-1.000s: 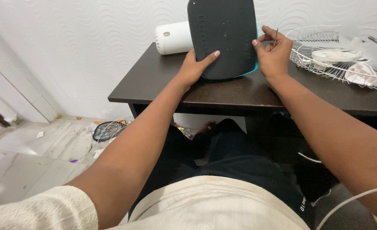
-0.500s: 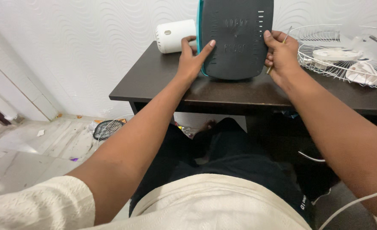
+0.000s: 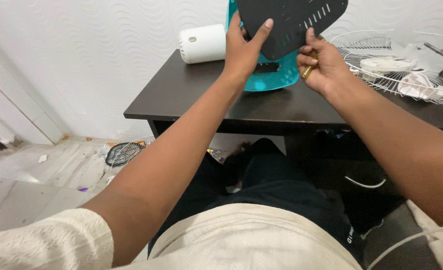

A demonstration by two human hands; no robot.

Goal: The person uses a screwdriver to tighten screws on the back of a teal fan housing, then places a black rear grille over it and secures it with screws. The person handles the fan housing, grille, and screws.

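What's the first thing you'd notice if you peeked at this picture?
A big dark panel is lifted off a teal base at the back of the dark table, held by the left hand. The right hand grips a thin tool beside it. A white wire fan guard lies at the table's right, and a white cylinder at the left.

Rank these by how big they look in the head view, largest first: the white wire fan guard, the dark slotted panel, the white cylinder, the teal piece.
1. white wire fan guard, though cut off at the frame's edge
2. dark slotted panel, also cut off at the top
3. white cylinder and teal piece: unsure, the teal piece is mostly hidden.
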